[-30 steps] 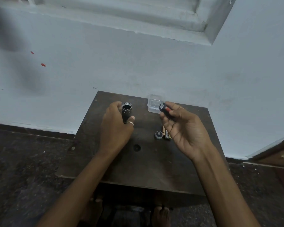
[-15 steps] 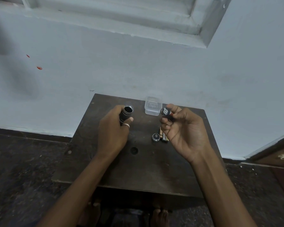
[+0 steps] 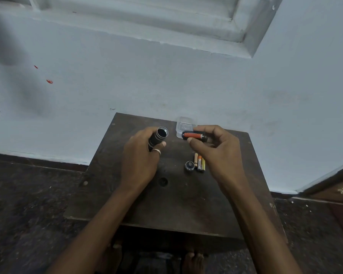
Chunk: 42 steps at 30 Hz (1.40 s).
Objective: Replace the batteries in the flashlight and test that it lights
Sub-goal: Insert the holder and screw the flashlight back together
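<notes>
The flashlight (image 3: pixel 158 137) is gripped in the left hand (image 3: pixel 140 161) above the dark table (image 3: pixel 172 204), its open end tilted up and to the right. A battery holder (image 3: pixel 194 135) lying sideways is pinched by the right hand (image 3: pixel 214 153) just beside that opening. Loose batteries (image 3: pixel 199 164) and a cap (image 3: pixel 189 165) lie on the table below, with a clear plastic box (image 3: pixel 183 125) behind.

No lettering can be read; print on the batteries (image 3: pixel 199 164) is blurred.
</notes>
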Tool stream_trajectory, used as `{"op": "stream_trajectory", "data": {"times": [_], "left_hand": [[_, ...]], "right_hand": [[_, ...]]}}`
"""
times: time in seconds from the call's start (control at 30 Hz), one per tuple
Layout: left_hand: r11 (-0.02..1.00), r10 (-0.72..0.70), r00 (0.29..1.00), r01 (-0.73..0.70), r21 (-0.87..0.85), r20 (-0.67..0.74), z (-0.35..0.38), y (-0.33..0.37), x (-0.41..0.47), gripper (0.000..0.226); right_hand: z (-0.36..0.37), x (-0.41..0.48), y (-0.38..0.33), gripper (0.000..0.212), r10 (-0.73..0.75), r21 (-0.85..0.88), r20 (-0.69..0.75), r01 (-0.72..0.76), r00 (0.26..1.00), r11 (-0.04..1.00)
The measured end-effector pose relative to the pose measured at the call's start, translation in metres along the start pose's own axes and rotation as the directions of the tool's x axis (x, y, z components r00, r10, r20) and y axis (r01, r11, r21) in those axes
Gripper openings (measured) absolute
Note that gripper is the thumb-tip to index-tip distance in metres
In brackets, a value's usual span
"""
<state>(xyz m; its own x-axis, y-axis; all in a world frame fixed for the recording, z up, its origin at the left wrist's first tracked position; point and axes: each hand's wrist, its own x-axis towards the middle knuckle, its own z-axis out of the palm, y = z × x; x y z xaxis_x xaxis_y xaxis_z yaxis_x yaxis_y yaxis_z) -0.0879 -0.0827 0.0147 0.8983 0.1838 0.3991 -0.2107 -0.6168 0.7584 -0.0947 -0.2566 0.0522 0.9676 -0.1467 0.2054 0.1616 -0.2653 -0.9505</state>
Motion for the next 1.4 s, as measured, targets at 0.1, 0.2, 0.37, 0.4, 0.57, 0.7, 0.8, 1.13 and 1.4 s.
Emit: {"op": "stream_trajectory", "data": {"times": [0.1, 0.2, 0.37, 0.4, 0.57, 0.7, 0.8, 1.13, 1.4], "left_hand": [[1.0, 0.005, 1.0, -0.005, 0.0, 0.007, 0.002, -0.001, 0.0, 0.029], [1.0, -0.003, 1.0, 0.003, -0.013, 0.005, 0.003, -0.003, 0.0, 0.029], [1.0, -0.002, 1.0, 0.002, -0.022, 0.007, 0.004, -0.004, 0.0, 0.029], [1.0, 0.0, 1.0, 0.0, -0.022, 0.008, 0.004, -0.005, 0.0, 0.03], [0.999, 0.026, 0.999, -0.027, 0.022, 0.022, 0.003, -0.005, 0.0, 0.033], [0.994, 0.052, 0.998, -0.054, 0.096, 0.025, 0.002, -0.006, 0.001, 0.036], [0.99, 0.076, 0.997, -0.079, 0.113, 0.029, 0.002, -0.007, 0.002, 0.036], [0.983, 0.119, 0.99, -0.128, 0.13, 0.072, 0.004, -0.011, 0.002, 0.039], [0.98, 0.111, 0.988, -0.126, 0.152, 0.107, 0.006, -0.009, 0.001, 0.041]], "right_hand": [[0.006, -0.002, 0.003, 0.026, -0.176, -0.279, -0.044, 0.157, 0.983, 0.948], [0.011, -0.004, 0.005, 0.025, -0.306, -0.371, -0.063, 0.262, 0.95, 0.891], [0.01, -0.002, 0.008, 0.025, -0.364, -0.384, -0.073, 0.31, 0.929, 0.87], [0.009, -0.002, 0.009, 0.026, -0.369, -0.402, -0.057, 0.317, 0.928, 0.859], [0.007, 0.001, 0.011, 0.028, -0.407, -0.438, 0.039, 0.382, 0.912, 0.814], [0.004, 0.001, 0.008, 0.045, -0.331, -0.454, 0.105, 0.341, 0.938, 0.823], [0.003, 0.002, 0.008, 0.039, -0.233, -0.379, 0.087, 0.249, 0.969, 0.891], [0.0, 0.007, 0.004, 0.02, -0.116, -0.122, 0.083, 0.126, 0.99, 0.985], [0.002, 0.008, 0.006, 0.021, -0.122, -0.188, 0.088, 0.137, 0.989, 0.972]]}}
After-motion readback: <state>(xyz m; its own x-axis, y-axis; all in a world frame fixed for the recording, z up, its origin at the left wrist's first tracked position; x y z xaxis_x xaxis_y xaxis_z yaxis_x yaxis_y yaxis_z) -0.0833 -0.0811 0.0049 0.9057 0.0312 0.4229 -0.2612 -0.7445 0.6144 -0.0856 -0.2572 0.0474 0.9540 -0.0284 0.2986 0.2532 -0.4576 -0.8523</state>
